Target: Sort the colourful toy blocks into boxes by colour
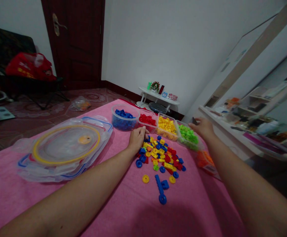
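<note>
My left hand (137,140) rests at the left edge of a pile of mixed building blocks (159,153), fingers curled in against it. What those fingertips hold, if anything, is hidden. Over the right side of the container of green blocks (188,135) is my right hand (204,127), its fingers closed around a small dark piece that I cannot make out. Nearer me lie a blue bar with a wheel (159,185), a blue block (165,184) and two yellow wheels, one at the left (145,178).
Along the far edge stand a round tub of blue blocks (114,118) and boxes of red (147,119) and yellow blocks (167,124). A bag of orange blocks (204,161) lies beneath my right forearm. Stacked clear lids (66,144) occupy the left of the pink cloth (123,197).
</note>
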### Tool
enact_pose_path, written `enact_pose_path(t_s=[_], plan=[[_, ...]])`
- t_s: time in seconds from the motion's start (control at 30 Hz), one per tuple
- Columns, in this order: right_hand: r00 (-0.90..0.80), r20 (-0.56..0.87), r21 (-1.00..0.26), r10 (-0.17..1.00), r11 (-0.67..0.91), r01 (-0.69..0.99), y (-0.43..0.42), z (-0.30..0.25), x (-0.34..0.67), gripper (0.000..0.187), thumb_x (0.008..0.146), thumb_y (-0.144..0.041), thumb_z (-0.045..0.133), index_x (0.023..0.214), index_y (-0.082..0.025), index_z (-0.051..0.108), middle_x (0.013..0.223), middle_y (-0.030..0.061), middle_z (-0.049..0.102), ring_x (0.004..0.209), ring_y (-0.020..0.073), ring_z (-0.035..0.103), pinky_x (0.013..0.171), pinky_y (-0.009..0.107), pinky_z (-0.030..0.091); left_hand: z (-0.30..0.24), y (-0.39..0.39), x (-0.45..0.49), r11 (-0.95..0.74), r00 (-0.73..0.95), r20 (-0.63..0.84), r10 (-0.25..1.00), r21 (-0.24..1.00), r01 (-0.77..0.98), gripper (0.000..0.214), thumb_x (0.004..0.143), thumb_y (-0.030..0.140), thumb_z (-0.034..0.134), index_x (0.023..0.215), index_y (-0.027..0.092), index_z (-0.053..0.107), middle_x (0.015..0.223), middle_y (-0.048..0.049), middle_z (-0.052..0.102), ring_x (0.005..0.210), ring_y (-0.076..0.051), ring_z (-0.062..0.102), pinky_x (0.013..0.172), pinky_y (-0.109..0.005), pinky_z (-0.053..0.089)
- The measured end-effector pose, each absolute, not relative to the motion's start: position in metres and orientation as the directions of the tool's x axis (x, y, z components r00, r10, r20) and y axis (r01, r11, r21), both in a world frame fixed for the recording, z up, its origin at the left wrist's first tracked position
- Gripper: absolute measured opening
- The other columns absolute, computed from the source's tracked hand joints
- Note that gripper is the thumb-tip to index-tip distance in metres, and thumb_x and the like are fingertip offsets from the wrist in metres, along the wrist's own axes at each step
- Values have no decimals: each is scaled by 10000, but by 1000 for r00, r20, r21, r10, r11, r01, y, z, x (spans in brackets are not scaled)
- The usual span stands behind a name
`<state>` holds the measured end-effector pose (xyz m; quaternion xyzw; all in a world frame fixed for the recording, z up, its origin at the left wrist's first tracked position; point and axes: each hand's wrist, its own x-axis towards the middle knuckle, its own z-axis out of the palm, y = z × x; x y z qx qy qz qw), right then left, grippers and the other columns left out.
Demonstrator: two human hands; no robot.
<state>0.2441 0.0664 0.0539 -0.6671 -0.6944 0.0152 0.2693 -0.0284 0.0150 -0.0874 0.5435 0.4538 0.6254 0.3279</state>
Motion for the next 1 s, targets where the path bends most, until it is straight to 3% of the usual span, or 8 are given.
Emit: enact_pose_path(t_s=[0.07,0.17,0.27,0.37,0.53,0.8,0.87,1.0], plan=[[139,456,-333,879,23,943,55,49,220,241,723,-263,646,939,-157,647,900,147,672,881,289,603,763,384,417,-87,15,-28,-366,-194,372,908,928,69,468,878,452,345,718,149,664,574,-29,635,577,-144,598,601,-247,434],[-154,350,-390,924,293,873,24,28,169,185,761,-184,563,903,-140,673,935,135,685,797,224,604,715,325,434,-86,14,-28,-357,-198,358,913,933,40,465,875,459,355,720,144,661,572,-29,624,559,-140,588,582,-244,431],[-360,224,-414,906,423,806,-11,-1,123,144,703,-131,597,786,-180,704,779,34,693,698,151,599,671,249,435,-86,14,-29,-371,-208,366,907,929,20,468,874,468,359,721,139,655,576,-31,618,566,-140,584,585,-245,433],[-493,162,-311,855,518,797,-38,-24,94,232,686,-136,603,885,-206,702,882,31,678,780,160,595,699,255,414,-87,14,-30,-366,-218,354,909,930,-18,469,872,477,359,735,135,650,592,-35,624,568,-141,581,575,-246,433],[-445,227,-176,866,486,856,-52,-41,81,251,722,-117,531,918,-214,655,966,49,635,881,171,580,718,252,381,-88,14,-32,-384,-229,372,900,923,-11,479,865,497,363,746,135,653,602,-39,637,581,-142,584,595,-247,441],[-250,383,-373,889,397,839,-47,-22,113,206,716,-236,545,898,-187,629,763,12,642,641,133,545,576,227,356,-88,14,-31,-380,-230,365,902,925,-23,485,864,503,355,743,138,651,597,-39,640,581,-142,590,592,-244,445],[-296,334,-389,895,417,822,-49,-9,126,152,726,-233,517,776,-175,649,690,4,628,597,120,530,548,222,343,-90,16,-31,-384,-231,372,899,923,-8,486,865,504,354,744,138,651,597,-42,642,580,-140,591,601,-243,445],[-421,54,-341,906,413,845,-61,10,138,171,705,-229,522,563,-176,602,533,-13,567,501,104,492,477,222,294,-93,19,-31,-390,-223,382,897,921,5,493,866,509,352,740,138,651,593,-43,644,578,-139,593,614,-245,448]])
